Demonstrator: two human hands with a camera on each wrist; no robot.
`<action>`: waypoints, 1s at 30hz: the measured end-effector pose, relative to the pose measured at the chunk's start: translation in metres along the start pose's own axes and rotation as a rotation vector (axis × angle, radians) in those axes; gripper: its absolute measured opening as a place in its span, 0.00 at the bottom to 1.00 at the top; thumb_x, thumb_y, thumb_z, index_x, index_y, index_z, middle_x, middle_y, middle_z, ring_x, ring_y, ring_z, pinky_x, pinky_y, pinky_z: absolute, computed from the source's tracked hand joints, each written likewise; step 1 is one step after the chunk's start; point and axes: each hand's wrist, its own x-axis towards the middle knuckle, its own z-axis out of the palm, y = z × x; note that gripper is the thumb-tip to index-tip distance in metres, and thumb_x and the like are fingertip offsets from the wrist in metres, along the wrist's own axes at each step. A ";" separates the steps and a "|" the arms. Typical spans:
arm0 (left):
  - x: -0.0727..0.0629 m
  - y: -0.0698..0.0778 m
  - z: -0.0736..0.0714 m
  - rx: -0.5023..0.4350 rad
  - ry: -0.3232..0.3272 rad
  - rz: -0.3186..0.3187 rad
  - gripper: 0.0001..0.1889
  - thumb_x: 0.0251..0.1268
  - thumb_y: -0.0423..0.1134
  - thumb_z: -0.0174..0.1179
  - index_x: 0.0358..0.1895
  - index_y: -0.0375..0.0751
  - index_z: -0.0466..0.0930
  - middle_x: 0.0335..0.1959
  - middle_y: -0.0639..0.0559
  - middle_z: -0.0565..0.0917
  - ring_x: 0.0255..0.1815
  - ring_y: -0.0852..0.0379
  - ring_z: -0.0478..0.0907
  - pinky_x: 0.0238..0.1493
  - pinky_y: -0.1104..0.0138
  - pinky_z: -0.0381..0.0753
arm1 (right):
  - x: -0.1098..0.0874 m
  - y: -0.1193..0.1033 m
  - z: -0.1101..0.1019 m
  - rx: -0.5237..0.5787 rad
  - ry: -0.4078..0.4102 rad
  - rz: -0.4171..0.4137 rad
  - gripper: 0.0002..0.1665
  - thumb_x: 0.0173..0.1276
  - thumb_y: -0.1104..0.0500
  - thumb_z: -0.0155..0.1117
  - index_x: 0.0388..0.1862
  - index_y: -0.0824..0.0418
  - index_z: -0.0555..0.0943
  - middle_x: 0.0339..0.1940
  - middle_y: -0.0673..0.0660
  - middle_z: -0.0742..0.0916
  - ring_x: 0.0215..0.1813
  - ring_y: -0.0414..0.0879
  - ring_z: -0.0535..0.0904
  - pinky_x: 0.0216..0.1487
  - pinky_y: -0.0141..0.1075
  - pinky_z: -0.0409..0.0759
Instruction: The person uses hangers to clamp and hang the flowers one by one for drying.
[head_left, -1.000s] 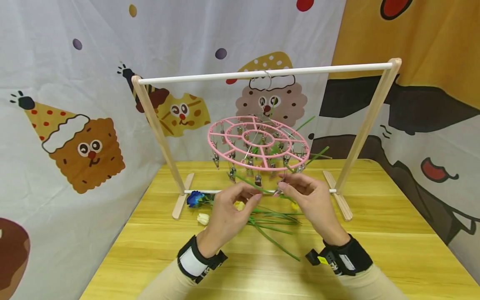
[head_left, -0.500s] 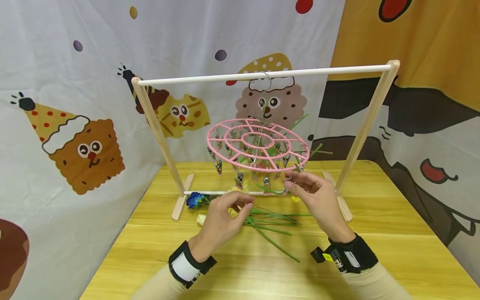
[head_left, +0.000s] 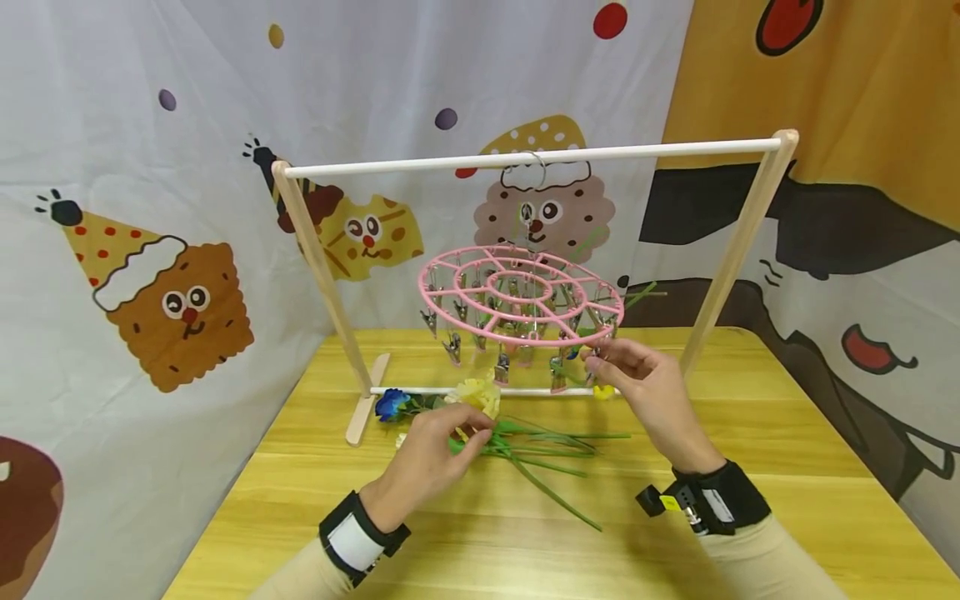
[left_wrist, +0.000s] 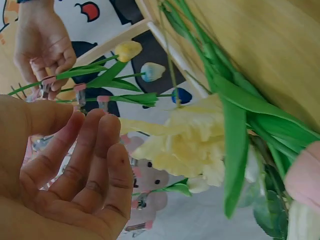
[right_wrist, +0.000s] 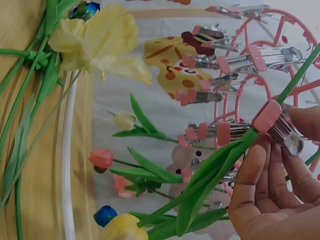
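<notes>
A pink round clip hanger hangs from the white bar with metal clips dangling below. At its right front edge my right hand pinches a pink-tipped metal clip, whose jaws grip the green stem of a yellow tulip. The tulip's head hangs downward. My left hand hovers over the flowers on the table, its fingers loosely curved with nothing between them, as the left wrist view shows. Near it lie a yellow flower with ruffled petals, a blue flower and several green stems.
A wooden stand with a white top bar straddles the hanger; a lower white bar runs just above the table. Other clipped flowers hang behind, among them a pink tulip and a white tulip. A printed cloth hangs behind.
My left hand has moved away from the hanging stem, down and left to the loose flowers. My right hand has stayed at the clip, shifting slightly right, while the hanger has turned a little.
</notes>
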 end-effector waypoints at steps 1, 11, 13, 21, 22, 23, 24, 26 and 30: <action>-0.001 -0.002 0.000 0.014 -0.007 -0.001 0.06 0.83 0.35 0.75 0.54 0.49 0.94 0.46 0.56 0.96 0.44 0.62 0.92 0.46 0.64 0.96 | 0.001 0.001 -0.001 0.009 0.000 -0.001 0.19 0.88 0.55 0.75 0.70 0.59 0.90 0.54 0.40 0.97 0.56 0.37 0.93 0.58 0.28 0.91; -0.005 -0.017 0.007 0.082 -0.065 -0.024 0.05 0.82 0.36 0.77 0.52 0.49 0.95 0.46 0.56 0.96 0.44 0.63 0.91 0.46 0.60 0.97 | 0.010 0.011 -0.018 0.023 0.017 -0.019 0.24 0.89 0.55 0.74 0.73 0.69 0.86 0.54 0.43 0.97 0.52 0.36 0.92 0.57 0.27 0.92; -0.004 -0.018 0.007 0.091 -0.074 -0.026 0.04 0.82 0.36 0.77 0.52 0.50 0.95 0.46 0.56 0.96 0.44 0.63 0.91 0.47 0.59 0.98 | 0.012 0.013 -0.021 0.031 0.022 -0.022 0.23 0.89 0.55 0.73 0.73 0.68 0.86 0.53 0.43 0.97 0.51 0.36 0.92 0.57 0.27 0.91; -0.002 -0.018 0.008 0.144 -0.083 0.002 0.05 0.81 0.35 0.77 0.53 0.43 0.95 0.48 0.51 0.96 0.44 0.57 0.93 0.47 0.61 0.98 | 0.020 0.015 -0.031 -0.017 0.045 -0.033 0.22 0.91 0.51 0.71 0.74 0.61 0.88 0.56 0.42 0.97 0.55 0.35 0.92 0.57 0.26 0.91; -0.002 -0.017 0.009 0.150 -0.086 0.003 0.05 0.81 0.36 0.77 0.53 0.43 0.95 0.48 0.51 0.96 0.44 0.56 0.93 0.47 0.62 0.97 | 0.021 0.015 -0.032 -0.023 0.046 -0.028 0.23 0.91 0.51 0.71 0.74 0.60 0.88 0.56 0.41 0.97 0.55 0.35 0.92 0.57 0.26 0.91; -0.002 -0.016 0.009 0.152 -0.089 0.005 0.05 0.81 0.35 0.77 0.53 0.43 0.95 0.48 0.51 0.96 0.44 0.55 0.93 0.47 0.62 0.97 | 0.022 0.016 -0.033 -0.015 0.048 -0.021 0.23 0.91 0.51 0.71 0.74 0.60 0.88 0.56 0.41 0.96 0.54 0.35 0.91 0.57 0.26 0.91; -0.003 -0.015 0.010 0.152 -0.095 0.005 0.05 0.81 0.35 0.77 0.53 0.44 0.94 0.48 0.51 0.96 0.44 0.54 0.94 0.47 0.63 0.97 | 0.023 0.016 -0.034 -0.007 0.048 -0.016 0.23 0.90 0.51 0.72 0.74 0.60 0.88 0.56 0.41 0.96 0.54 0.36 0.91 0.57 0.26 0.91; -0.003 -0.012 0.011 0.152 -0.106 0.014 0.05 0.80 0.35 0.77 0.53 0.45 0.94 0.48 0.51 0.96 0.45 0.54 0.94 0.47 0.64 0.97 | 0.024 0.017 -0.036 0.008 0.054 -0.010 0.22 0.90 0.52 0.72 0.74 0.60 0.88 0.56 0.40 0.95 0.53 0.36 0.90 0.58 0.26 0.91; -0.002 -0.005 0.016 0.159 -0.122 0.062 0.06 0.80 0.35 0.77 0.54 0.42 0.94 0.48 0.49 0.96 0.45 0.53 0.95 0.48 0.65 0.97 | 0.029 0.018 -0.041 0.053 0.065 -0.021 0.20 0.89 0.54 0.73 0.72 0.59 0.89 0.55 0.40 0.96 0.53 0.36 0.91 0.57 0.26 0.92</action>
